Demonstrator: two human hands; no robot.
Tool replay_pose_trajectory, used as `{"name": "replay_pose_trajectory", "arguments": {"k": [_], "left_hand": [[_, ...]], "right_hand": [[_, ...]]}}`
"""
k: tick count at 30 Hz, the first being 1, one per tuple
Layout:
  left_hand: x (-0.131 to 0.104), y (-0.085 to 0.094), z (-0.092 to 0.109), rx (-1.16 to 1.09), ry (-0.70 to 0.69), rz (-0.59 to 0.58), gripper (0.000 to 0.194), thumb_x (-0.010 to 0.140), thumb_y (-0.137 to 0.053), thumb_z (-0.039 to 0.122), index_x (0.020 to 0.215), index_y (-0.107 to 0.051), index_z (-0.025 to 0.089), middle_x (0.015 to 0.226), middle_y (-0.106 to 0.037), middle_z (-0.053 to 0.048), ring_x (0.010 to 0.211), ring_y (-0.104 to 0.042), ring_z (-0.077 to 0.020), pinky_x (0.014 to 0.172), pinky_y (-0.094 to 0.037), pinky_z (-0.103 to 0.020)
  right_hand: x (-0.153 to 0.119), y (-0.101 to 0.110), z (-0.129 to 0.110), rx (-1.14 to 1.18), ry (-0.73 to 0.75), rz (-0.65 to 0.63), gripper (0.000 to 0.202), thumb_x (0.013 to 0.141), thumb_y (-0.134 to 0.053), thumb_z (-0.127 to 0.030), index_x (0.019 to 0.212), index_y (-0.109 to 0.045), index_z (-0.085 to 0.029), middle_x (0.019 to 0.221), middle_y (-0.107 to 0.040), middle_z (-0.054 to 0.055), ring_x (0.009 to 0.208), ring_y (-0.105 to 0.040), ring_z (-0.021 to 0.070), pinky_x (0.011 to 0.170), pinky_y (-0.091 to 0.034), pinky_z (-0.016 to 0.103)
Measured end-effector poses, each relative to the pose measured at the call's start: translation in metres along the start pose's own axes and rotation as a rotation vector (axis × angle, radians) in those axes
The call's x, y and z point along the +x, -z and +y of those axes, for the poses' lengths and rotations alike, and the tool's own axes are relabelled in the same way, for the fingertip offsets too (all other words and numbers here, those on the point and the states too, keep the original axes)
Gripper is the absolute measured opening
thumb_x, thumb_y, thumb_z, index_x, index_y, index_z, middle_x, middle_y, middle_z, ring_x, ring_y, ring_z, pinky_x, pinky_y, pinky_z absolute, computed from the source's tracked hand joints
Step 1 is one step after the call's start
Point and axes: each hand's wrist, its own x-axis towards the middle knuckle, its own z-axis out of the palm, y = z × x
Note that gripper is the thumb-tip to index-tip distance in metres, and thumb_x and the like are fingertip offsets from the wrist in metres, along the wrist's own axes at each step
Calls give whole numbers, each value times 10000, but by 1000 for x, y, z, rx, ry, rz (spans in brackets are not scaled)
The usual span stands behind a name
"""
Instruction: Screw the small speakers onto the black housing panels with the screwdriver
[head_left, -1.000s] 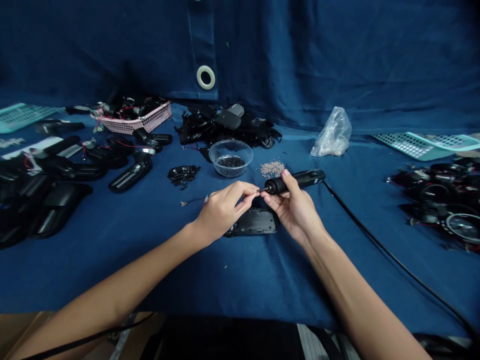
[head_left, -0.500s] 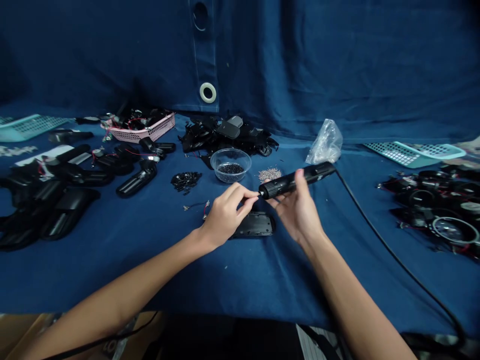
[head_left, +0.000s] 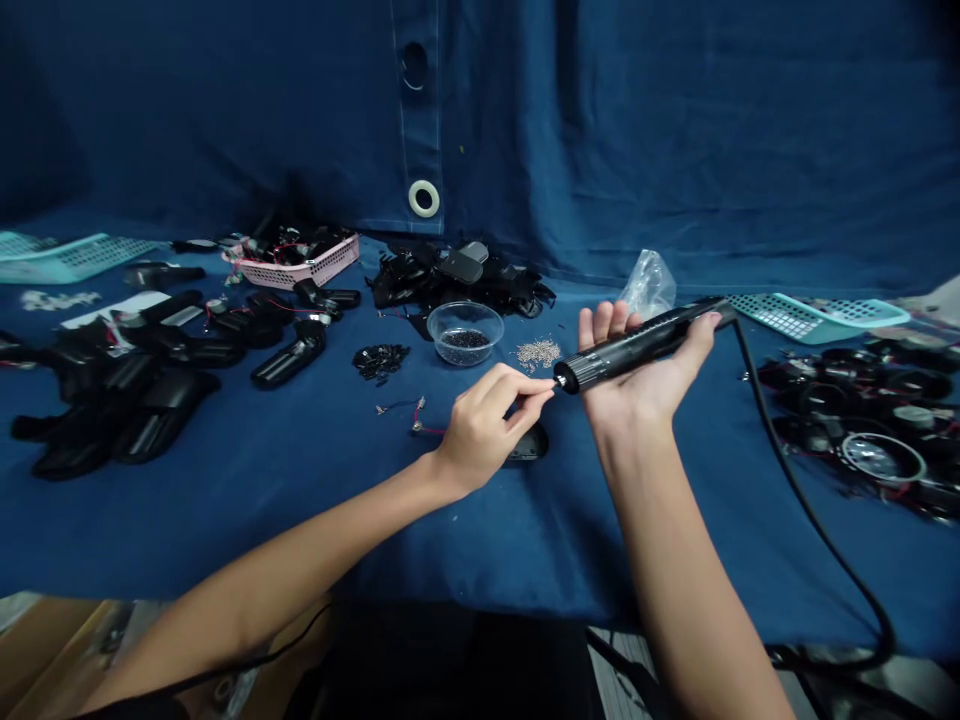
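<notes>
Two hands are holding one black electric screwdriver [head_left: 652,345] above the desk [head_left: 360,520]. Left hand [head_left: 484,430]: thumb and forefinger are pinching closed at its tip. Right hand [head_left: 637,390]: fingers are bending loosely, half-open, behind the body, which is lying across the palm, thumb resting near the cord [head_left: 772,440]. Black casing [head_left: 532,443] is lying below the left fingers, partly hidden; small silver pieces [head_left: 538,354] and a clear bowl [head_left: 441,348] are sitting beyond them.

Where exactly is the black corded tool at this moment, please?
In the head view, the black corded tool is right of centre, lying across the palm of the right hand, with its tip end at the left hand.
</notes>
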Motion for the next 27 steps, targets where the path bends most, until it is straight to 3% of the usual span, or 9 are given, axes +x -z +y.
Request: {"name": "replay_pose_trajectory", "arguments": {"k": [3, 6, 11, 24, 27], "left_hand": [[-2, 4, 3, -40, 78, -46, 145, 891, -603, 201, 1028, -606, 154, 908, -648, -32, 828, -619, -109, 779, -529, -246], [-6, 13, 5, -42, 203, -77, 342, 859, -655, 292, 1160, -549, 168, 990, -629, -47, 899, -618, -129, 866, -520, -287], [-7, 22, 6, 27, 205, -85, 57, 894, -584, 221, 885, -585, 165, 854, -616, -21, 829, -591, -127, 797, -490, -286], [-2, 27, 8, -19, 244, -234, 175, 920, -557, 253, 774, -563, 157, 806, -594, -19, 800, -562, -133, 747, -453, -278], [2, 29, 5, 13, 287, -330, 167, 918, -561, 293, 815, -597, 167, 847, -617, -20, 837, -572, -146, 797, -458, -299]], "right_hand": [[3, -3, -1, 48, -21, 30, 449, 827, -498, -607, 707, -463, -176, 598, -484, -48, 465, -478, 44, 531, -512, 197], [5, -4, -3, 59, -14, 39, 468, 836, -460, -618, 688, -426, -176, 567, -421, -58, 428, -407, 33, 421, -417, 168], [3, -3, -4, 35, 42, 15, 468, 856, -399, -620, 698, -404, -180, 575, -374, -64, 429, -403, 30, 425, -404, 164], [-4, -1, 3, 38, 54, 33, 442, 856, -399, -613, 733, -403, -188, 575, -349, -70, 423, -379, 35, 404, -380, 167], [1, 3, 3, 7, 53, 33, 452, 857, -399, -623, 727, -397, -190, 573, -354, -71, 422, -385, 36, 403, -390, 166]]}}
